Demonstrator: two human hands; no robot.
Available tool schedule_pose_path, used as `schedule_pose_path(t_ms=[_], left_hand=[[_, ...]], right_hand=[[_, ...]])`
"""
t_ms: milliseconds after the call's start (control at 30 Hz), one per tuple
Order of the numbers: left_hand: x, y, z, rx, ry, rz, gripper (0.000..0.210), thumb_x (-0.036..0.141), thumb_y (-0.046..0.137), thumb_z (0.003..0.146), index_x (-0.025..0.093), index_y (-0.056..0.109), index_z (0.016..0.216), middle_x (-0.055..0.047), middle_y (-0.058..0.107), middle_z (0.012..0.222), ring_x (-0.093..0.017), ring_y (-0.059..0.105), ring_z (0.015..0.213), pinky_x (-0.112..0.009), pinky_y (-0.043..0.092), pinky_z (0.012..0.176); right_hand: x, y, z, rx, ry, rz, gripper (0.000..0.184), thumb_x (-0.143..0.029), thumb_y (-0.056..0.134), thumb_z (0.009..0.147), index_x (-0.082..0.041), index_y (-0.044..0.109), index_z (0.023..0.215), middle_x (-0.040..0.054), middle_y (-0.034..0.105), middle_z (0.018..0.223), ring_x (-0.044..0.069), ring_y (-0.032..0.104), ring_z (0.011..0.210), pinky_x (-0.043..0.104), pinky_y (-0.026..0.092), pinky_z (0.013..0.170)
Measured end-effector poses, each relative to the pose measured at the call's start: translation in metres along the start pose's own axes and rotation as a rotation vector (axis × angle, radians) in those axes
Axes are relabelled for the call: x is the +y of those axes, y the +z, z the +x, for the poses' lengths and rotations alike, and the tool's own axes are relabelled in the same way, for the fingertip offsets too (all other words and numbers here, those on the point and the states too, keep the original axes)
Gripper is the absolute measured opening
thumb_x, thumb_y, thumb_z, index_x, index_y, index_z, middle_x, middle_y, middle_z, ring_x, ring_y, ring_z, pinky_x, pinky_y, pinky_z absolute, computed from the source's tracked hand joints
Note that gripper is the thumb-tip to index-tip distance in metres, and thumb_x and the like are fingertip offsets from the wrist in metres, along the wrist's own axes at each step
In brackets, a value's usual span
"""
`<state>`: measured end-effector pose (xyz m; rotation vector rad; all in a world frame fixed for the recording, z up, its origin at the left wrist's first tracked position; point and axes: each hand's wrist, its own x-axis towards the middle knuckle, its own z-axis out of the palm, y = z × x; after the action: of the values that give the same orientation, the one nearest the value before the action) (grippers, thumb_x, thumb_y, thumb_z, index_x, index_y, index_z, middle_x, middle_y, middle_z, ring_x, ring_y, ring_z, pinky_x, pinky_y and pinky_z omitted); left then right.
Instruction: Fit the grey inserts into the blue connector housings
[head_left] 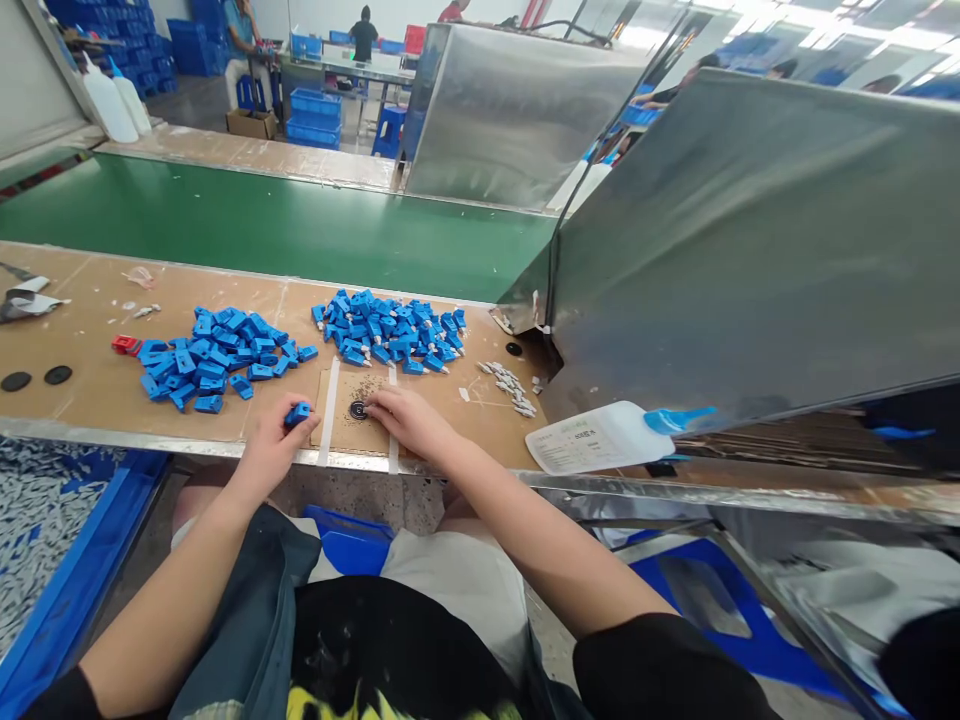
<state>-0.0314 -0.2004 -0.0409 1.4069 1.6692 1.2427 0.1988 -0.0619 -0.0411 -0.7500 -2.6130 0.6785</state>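
Near the front edge of the bench, my left hand (276, 440) is closed around a small blue plastic block (298, 415) with a hole in it. To its right, my right hand (409, 418) reaches over a small black disc (358, 410), its fingertips pinched at the disc's edge. Whatever those fingertips hold, if anything, is too small to make out. Tiny dark specks lie around the disc on a cardboard pad (346, 437) with white tape strips. Beyond my hands are two heaps: a left pile of blue blocks (217, 350) and a right pile of blue blocks with pale tips (390, 328).
Small grey-white parts (510, 385) lie on the right, near a white bottle with a blue nozzle (592, 437). A red block (126, 345) sits left. Behind runs a green conveyor belt (277, 225). Metal panels (750, 250) rise at the right. A blue crate (97, 560) stands lower left.
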Motion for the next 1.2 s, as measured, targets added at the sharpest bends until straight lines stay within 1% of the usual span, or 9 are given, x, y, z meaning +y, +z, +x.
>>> schedule_pose_path(t_ms=[100, 200, 333, 400, 533, 633, 767, 933, 1200], left_hand=[[0.007, 0.007, -0.003, -0.071, -0.019, 0.147, 0.034, 0.051, 0.051, 0.098, 0.022, 0.06, 0.114, -0.001, 0.064, 0.087, -0.016, 0.059, 0.074, -0.026, 0.044, 0.067], [0.012, 0.01, -0.006, -0.095, -0.061, 0.186, 0.036, 0.053, 0.048, 0.1, 0.023, 0.056, 0.117, -0.001, 0.066, 0.088, -0.017, 0.062, 0.079, -0.027, 0.044, 0.07], [0.013, 0.014, -0.005, -0.167, -0.137, 0.11, 0.041, 0.058, 0.053, 0.096, 0.022, 0.058, 0.114, 0.004, 0.062, 0.07, -0.016, 0.059, 0.061, -0.027, 0.042, 0.062], [0.013, 0.017, -0.003, -0.244, -0.144, 0.046, 0.042, 0.059, 0.058, 0.093, 0.022, 0.062, 0.112, 0.005, 0.06, 0.064, -0.015, 0.059, 0.055, -0.027, 0.043, 0.061], [0.017, 0.02, 0.0, -0.3, -0.096, 0.065, 0.042, 0.057, 0.061, 0.092, 0.022, 0.067, 0.116, 0.005, 0.061, 0.061, -0.015, 0.061, 0.054, -0.026, 0.044, 0.061], [0.02, 0.021, 0.001, -0.337, -0.044, 0.131, 0.043, 0.056, 0.06, 0.093, 0.023, 0.068, 0.119, 0.005, 0.064, 0.064, -0.014, 0.06, 0.053, -0.026, 0.044, 0.061], [0.019, 0.022, 0.001, -0.357, 0.024, 0.219, 0.041, 0.053, 0.061, 0.094, 0.023, 0.069, 0.12, 0.002, 0.071, 0.074, -0.015, 0.063, 0.059, -0.026, 0.044, 0.063], [0.014, 0.021, 0.002, -0.368, 0.186, 0.301, 0.032, 0.048, 0.061, 0.096, 0.025, 0.071, 0.115, -0.002, 0.077, 0.1, -0.019, 0.07, 0.083, -0.027, 0.047, 0.073], [0.008, 0.022, 0.001, -0.379, 0.227, 0.38, 0.036, 0.052, 0.053, 0.099, 0.025, 0.068, 0.119, -0.004, 0.076, 0.109, -0.022, 0.071, 0.095, -0.029, 0.049, 0.078]], right_hand=[[-0.003, 0.001, 0.002, -0.018, -0.005, 0.032, 0.019, -0.023, 0.055, 0.102, -0.014, 0.073, 0.101, 0.0116, 0.071, 0.098, 0.021, 0.066, 0.093, 0.034, 0.051, 0.085], [-0.002, 0.005, 0.0, 0.081, 0.032, 0.215, 0.018, -0.027, 0.059, 0.1, -0.017, 0.075, 0.1, 0.0099, 0.074, 0.1, 0.021, 0.067, 0.093, 0.034, 0.052, 0.086], [-0.003, 0.008, -0.01, 0.27, 0.212, 0.575, 0.024, -0.04, 0.064, 0.096, -0.02, 0.075, 0.103, 0.0067, 0.076, 0.097, 0.018, 0.068, 0.078, 0.031, 0.055, 0.072], [-0.007, 0.008, -0.017, 0.332, 0.207, 0.656, 0.025, -0.042, 0.065, 0.095, -0.02, 0.076, 0.101, 0.0058, 0.075, 0.091, 0.018, 0.068, 0.076, 0.031, 0.056, 0.071], [-0.018, 0.007, -0.029, 0.407, 0.119, 0.613, 0.018, -0.037, 0.07, 0.093, -0.023, 0.076, 0.102, 0.0062, 0.075, 0.097, 0.02, 0.07, 0.09, 0.034, 0.057, 0.082], [-0.025, 0.005, -0.036, 0.405, 0.126, 0.571, 0.018, -0.036, 0.073, 0.091, -0.022, 0.075, 0.103, 0.0064, 0.075, 0.098, 0.02, 0.071, 0.089, 0.033, 0.058, 0.08], [-0.03, 0.003, -0.042, 0.352, 0.058, 0.48, 0.012, -0.032, 0.072, 0.093, -0.021, 0.073, 0.099, 0.0058, 0.075, 0.094, 0.019, 0.071, 0.087, 0.031, 0.057, 0.079], [-0.031, 0.001, -0.045, 0.28, -0.053, 0.305, 0.007, -0.025, 0.065, 0.098, -0.021, 0.071, 0.098, 0.0046, 0.074, 0.092, 0.017, 0.07, 0.085, 0.029, 0.055, 0.08], [-0.032, 0.0, -0.048, 0.187, -0.088, 0.166, 0.008, -0.018, 0.059, 0.099, -0.02, 0.067, 0.101, 0.0046, 0.073, 0.092, 0.016, 0.068, 0.083, 0.026, 0.051, 0.076]])
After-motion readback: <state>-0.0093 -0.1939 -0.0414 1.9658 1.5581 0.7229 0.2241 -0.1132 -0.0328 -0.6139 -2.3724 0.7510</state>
